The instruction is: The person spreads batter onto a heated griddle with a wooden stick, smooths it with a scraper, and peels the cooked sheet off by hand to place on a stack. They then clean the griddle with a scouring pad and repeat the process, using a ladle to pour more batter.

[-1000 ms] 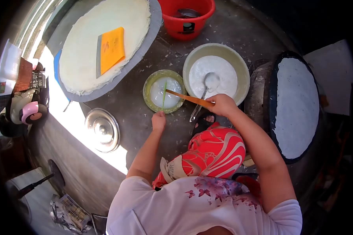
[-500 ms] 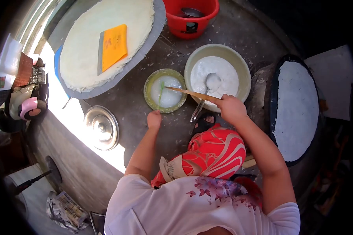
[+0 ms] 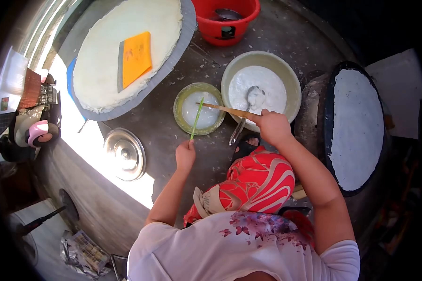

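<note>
My left hand [image 3: 186,155] pinches the lower end of a thin green strip [image 3: 197,122], whose upper part lies over a small greenish bowl [image 3: 177,115] of milky liquid. In my right hand [image 3: 274,127] is a long flat wooden stick [image 3: 232,111]. Its pointed tip reaches over the same bowl and crosses the green strip near its top. Just right of it stands a larger pale basin [image 3: 293,80] of thick white batter. A metal ladle [image 3: 237,131] rests in that basin, its handle leaning over the rim below the wooden stick.
At upper left, a round board [image 3: 188,33] bears a pale sheet with an orange scraper [image 3: 137,58] on top. A red bucket [image 3: 226,32] stands at the back. On the right is a dark-rimmed round surface coated white [image 3: 354,131]. A metal lid [image 3: 124,154] lies at left.
The green strip has swung more upright over the small bowl, and my left hand has shifted slightly down. My right hand and the wooden stick have barely moved.
</note>
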The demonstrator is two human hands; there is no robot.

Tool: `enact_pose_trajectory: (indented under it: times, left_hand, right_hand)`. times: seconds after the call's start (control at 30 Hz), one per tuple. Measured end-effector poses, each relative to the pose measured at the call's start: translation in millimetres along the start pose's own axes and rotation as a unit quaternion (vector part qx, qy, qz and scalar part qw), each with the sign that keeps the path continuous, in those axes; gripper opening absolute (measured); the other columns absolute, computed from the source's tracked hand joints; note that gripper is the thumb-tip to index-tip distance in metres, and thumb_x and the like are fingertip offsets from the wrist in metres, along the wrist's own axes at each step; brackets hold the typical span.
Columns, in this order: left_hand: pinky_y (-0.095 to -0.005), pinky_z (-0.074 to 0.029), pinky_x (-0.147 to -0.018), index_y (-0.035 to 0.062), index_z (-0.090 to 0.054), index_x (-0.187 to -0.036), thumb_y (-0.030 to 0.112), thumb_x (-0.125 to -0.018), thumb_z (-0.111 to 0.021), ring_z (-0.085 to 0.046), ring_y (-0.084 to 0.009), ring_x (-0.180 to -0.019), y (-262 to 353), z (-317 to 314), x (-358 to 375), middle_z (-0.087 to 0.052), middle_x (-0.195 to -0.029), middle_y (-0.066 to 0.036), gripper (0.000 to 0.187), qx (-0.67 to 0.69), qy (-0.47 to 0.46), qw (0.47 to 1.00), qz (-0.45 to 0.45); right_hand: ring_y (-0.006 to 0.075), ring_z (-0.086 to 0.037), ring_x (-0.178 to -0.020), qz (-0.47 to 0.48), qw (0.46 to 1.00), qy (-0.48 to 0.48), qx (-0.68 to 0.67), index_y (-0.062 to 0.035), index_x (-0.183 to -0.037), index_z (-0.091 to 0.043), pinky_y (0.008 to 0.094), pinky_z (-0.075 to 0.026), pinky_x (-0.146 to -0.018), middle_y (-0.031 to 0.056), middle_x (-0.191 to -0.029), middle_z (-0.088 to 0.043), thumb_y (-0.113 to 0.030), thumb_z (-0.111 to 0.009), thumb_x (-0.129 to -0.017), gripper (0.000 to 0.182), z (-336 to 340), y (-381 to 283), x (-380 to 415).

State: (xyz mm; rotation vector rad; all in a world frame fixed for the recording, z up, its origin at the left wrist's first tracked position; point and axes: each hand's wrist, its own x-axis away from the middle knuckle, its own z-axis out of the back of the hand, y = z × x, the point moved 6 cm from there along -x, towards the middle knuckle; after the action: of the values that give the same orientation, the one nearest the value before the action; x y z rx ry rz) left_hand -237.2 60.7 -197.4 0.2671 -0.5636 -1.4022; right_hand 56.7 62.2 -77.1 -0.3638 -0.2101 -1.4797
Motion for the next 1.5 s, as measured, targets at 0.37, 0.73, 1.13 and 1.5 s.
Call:
enact_pose_trajectory:
  times: [0.37,0.73,1.13,1.5]
  left_hand:
    - [-0.047,-0.042,-0.08,-0.002,-0.054,-0.107,0.032,-0.084,-0.053,-0.051,-0.0326,-0.1,-4.0,-49.7,-32.9,-0.054,-0.104,-0.02,0.041,-0.109,-0.091,0.989,0.036]
    - [-0.0534,-0.02,-0.095,0.0064,-0.038,-0.13,0.027,-0.08,-0.056,-0.022,-0.0401,-0.125,166.0,133.9,-48.7,-0.024,-0.138,-0.02,0.057,-0.175,0.294,0.89,-0.302]
    - [-0.0431,-0.048,-0.067,-0.0015,-0.062,-0.079,0.051,-0.074,-0.058,-0.062,-0.0353,-0.076,136.0,194.4,-173.6,-0.063,-0.078,-0.021,0.053,-0.265,0.147,0.949,-0.089]
    - [-0.0418,-0.047,-0.066,-0.0026,-0.059,-0.082,0.018,-0.076,-0.055,-0.059,-0.0371,-0.071,201.6,302.7,-129.2,-0.062,-0.078,-0.02,0.022,-0.232,0.287,0.915,-0.161]
  right_hand:
    - [0.0225,-0.061,-0.06,-0.141,0.911,0.161,-0.353,-0.0175,-0.113,-0.059,0.0331,-0.048,-0.058,0.0122,-0.072,-0.064,-0.011,-0.057,-0.082,0.032,-52.7,94.4,92.1]
    - [0.0209,-0.062,-0.085,-0.285,0.767,0.134,-0.559,-0.0091,-0.135,-0.033,0.0302,-0.048,-0.078,0.0154,-0.101,-0.062,-0.014,-0.063,-0.077,0.065,-167.6,99.7,83.0]
    - [0.025,-0.062,-0.085,-0.292,0.843,0.033,-0.45,-0.009,-0.116,-0.056,0.0333,-0.047,-0.078,0.0139,-0.094,-0.064,-0.022,-0.063,-0.077,0.042,-178.7,94.0,180.6]
    - [0.0266,-0.061,-0.089,-0.246,0.816,0.178,-0.492,-0.0094,-0.109,-0.059,0.0342,-0.047,-0.077,0.0138,-0.095,-0.063,-0.023,-0.06,-0.08,0.032,-89.8,77.7,232.2]
